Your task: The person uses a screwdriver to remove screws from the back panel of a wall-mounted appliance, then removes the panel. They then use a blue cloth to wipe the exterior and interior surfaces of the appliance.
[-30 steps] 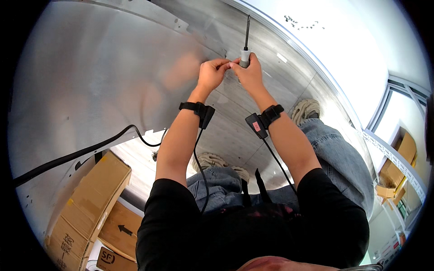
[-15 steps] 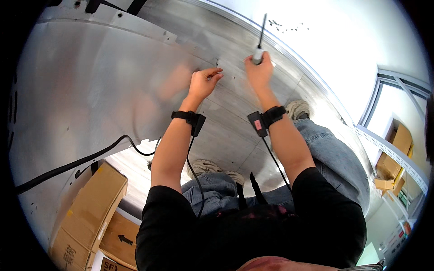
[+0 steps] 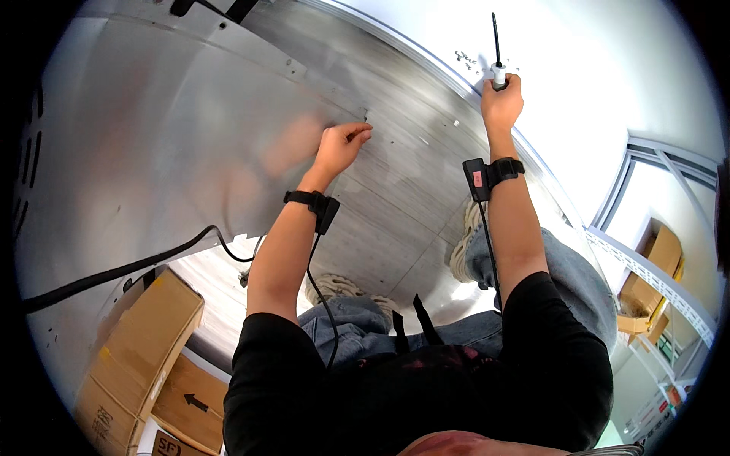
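Up near the white wall, my right hand [image 3: 503,106] is closed round the grey-and-white handle of a screwdriver [image 3: 497,45], its dark shaft pointing up and away from me. My left hand [image 3: 340,150] is at the edge of a large shiny metal panel [image 3: 167,144], thumb and fingers pinched together. What the pinch holds, if anything, is too small to make out. A small hook-like bit sticks up at the panel's edge just beyond those fingertips. Each wrist wears a black strapped device with a cable.
Cardboard boxes [image 3: 144,357] stand at the lower left, below a thick black cable [image 3: 122,267] crossing the metal panel. Grey plank flooring [image 3: 403,197] lies between panel and wall. On the right, a white rack [image 3: 646,266] has an opened carton [image 3: 654,266] behind it.
My right hand has swung to the right and farther out with the screwdriver, from over the floor to beside the wall. My left hand stays nearly in place, still pinched.
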### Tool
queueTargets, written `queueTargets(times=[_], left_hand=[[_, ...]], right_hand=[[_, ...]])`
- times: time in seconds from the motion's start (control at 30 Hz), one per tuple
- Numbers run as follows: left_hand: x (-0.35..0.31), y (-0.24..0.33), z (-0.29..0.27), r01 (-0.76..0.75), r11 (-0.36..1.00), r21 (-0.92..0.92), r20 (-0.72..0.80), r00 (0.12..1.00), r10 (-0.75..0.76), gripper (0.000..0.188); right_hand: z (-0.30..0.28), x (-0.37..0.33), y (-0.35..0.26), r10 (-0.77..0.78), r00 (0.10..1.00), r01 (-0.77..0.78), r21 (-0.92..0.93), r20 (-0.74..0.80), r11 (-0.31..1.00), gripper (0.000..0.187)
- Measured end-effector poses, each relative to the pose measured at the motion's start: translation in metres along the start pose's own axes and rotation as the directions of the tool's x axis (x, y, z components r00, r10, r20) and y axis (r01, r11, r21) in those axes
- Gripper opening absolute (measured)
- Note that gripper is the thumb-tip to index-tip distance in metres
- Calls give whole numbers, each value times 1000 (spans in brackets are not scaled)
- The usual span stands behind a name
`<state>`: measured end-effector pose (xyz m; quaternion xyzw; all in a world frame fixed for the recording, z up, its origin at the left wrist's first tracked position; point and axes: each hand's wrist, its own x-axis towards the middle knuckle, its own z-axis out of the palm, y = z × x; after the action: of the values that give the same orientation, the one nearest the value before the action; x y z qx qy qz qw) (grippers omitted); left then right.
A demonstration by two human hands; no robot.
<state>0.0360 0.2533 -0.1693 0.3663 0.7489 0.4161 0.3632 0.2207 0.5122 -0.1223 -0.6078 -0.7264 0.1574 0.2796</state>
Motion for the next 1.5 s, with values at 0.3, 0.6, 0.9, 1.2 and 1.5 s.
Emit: queueTargets(times=[0.3,0.6,0.9,1.2,1.5], left_hand=[[8,-2,-12,117,904,-412,88,992,-89,30],[2,25,-40,163,922,-351,146,982,-118,31],[-4,16,-66,73,977,-199,40,997,-67,26],[-14,32,-63,-4,1000,10,-89,996,5,24],[-23,50,-57,45,999,21,-143,989,-42,24]], right_hand=[[-4,1,-9,-53,998,53,39,-15,998,31],[-57,-38,-176,-100,870,-362,764,482,534,28],[-24,-84,-296,-573,726,-32,850,381,526,25],[19,-87,-286,-607,657,-62,835,447,547,25],[17,-92,-278,-649,555,-316,854,520,414,24]])
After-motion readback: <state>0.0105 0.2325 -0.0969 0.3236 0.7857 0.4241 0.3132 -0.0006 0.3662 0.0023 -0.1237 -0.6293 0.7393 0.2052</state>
